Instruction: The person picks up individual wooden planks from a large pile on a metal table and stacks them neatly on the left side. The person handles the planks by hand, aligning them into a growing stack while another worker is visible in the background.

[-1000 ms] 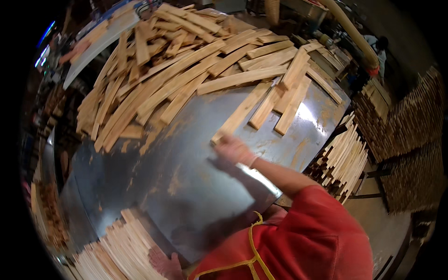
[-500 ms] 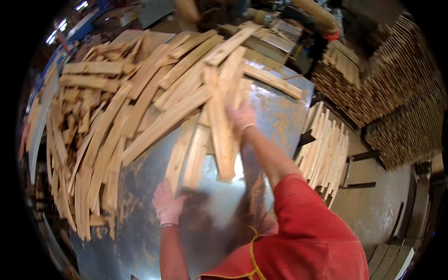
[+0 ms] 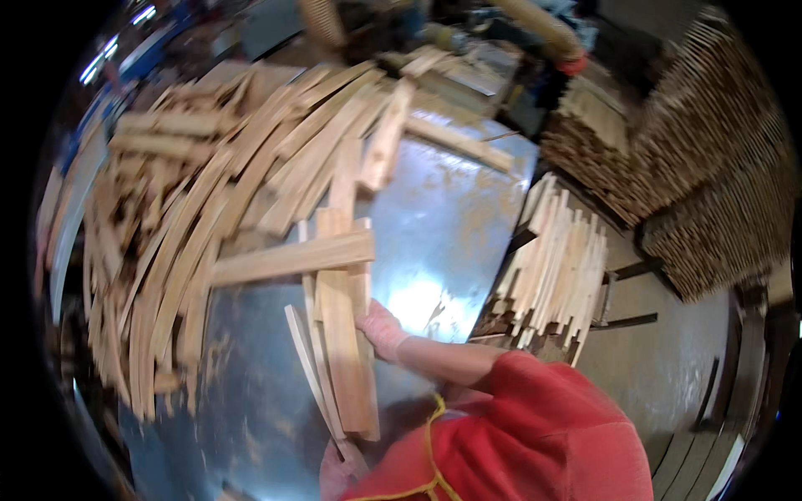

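- Two hands: one left hand (image 3: 336,474), one right hand (image 3: 383,331)
- One red cloth shirt (image 3: 568,409)
- One shiny grey sheet-metal tabletop (image 3: 443,209)
- Flat light-brown wooden planks (image 3: 180,271): dozens, overlapping too much for an exact count
- One stack of pale, narrow wooden strips (image 3: 555,259)
- Two beige, tubular hoses (image 3: 322,23)
- Two dark, straight bars (image 3: 631,321) jutting rightward beside that stack

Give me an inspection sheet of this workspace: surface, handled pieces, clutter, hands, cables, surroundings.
Surface: shiny metal tabletop, with patches of sawdust.
Handled pieces: a group of wooden boards lies between the hands; a crosswise board rests over it.
Clutter: a heap of loose boards on the tabletop's left and far side.
Hands: right hand against the group's right side; left hand at its near end, grip unclear.
Cables: nothing seen.
Surroundings: slat stack right of the tabletop, taller stacks beyond, beige hose overhead.
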Motion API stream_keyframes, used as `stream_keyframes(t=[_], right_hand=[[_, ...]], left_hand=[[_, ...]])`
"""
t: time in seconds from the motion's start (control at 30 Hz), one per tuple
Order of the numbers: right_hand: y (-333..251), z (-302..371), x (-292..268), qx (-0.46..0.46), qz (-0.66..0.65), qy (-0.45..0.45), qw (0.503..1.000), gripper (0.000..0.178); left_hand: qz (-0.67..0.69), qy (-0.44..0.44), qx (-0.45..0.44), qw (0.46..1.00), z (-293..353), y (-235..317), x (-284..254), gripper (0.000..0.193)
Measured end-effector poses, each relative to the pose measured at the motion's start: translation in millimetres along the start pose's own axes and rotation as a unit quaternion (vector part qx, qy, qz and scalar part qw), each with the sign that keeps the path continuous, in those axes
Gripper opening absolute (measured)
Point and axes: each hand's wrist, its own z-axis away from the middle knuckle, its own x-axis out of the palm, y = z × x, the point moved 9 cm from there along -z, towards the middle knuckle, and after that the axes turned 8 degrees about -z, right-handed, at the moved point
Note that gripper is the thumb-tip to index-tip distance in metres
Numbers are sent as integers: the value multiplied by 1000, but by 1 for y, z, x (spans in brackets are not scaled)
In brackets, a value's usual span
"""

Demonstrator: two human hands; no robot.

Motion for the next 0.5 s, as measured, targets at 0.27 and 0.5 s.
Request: stream_keyframes(t=[0.27,0.5], right_hand=[[50,89,129,64,-175,-131,974,68],[66,155,120,118,-219,-66,966,43]], left_hand=[[195,198,65,958,85,-131,-72,25],[-288,536,-131,782,246,-277,-102,61]])
